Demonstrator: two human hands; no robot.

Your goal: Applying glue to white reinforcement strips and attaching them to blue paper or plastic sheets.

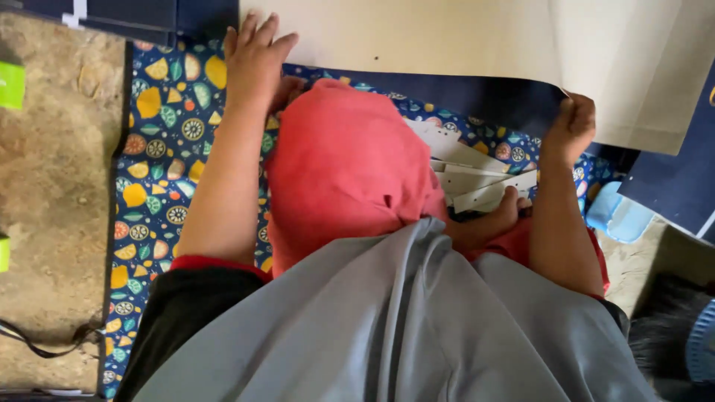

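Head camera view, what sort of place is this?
Probably a home floor used for paper craft: a fruit-patterned mat over bare stone floor, a large cream card sheet, and cut white card pieces.

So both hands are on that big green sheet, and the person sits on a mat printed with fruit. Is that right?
Not quite: the head view shows the sheet is beige, not green. Both the left hand and right hand are on it, above the fruit-printed mat.

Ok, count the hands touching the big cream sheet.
2. The left hand lies flat on the cream sheet's lower left edge; the right hand grips its lower edge further right. No other hands show.
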